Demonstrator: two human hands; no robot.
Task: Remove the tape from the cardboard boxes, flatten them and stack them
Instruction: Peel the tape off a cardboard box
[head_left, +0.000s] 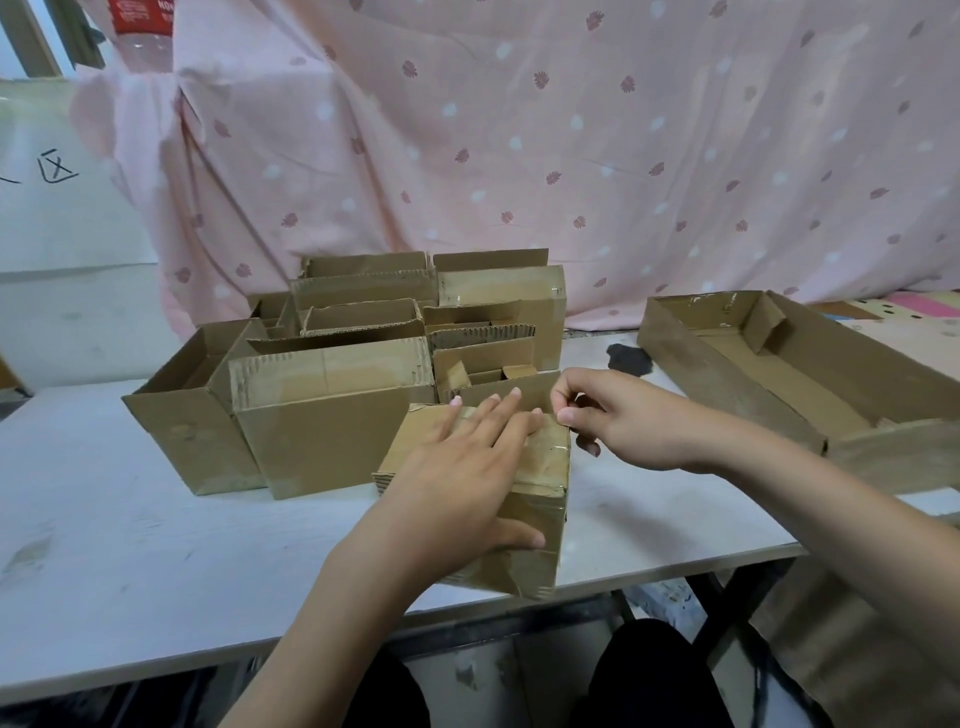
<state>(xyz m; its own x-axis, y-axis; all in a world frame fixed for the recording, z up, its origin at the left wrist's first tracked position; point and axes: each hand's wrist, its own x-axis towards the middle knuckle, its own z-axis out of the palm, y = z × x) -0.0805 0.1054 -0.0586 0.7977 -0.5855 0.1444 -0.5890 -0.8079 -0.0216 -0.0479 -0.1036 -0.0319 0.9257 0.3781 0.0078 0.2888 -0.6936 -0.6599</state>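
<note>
A small closed cardboard box, wrapped in clear tape, stands near the table's front edge. My left hand lies flat on its top with straight fingers and the thumb down its right side. My right hand is at the box's far right top corner, thumb and forefinger pinched together at the tape's edge. Behind stands a cluster of several open cardboard boxes, some with tape on their flaps.
The white table carries a long shallow cardboard tray at the right and a dark stain behind my right hand. A pink patterned cloth hangs along the back. My knees show below the table edge.
</note>
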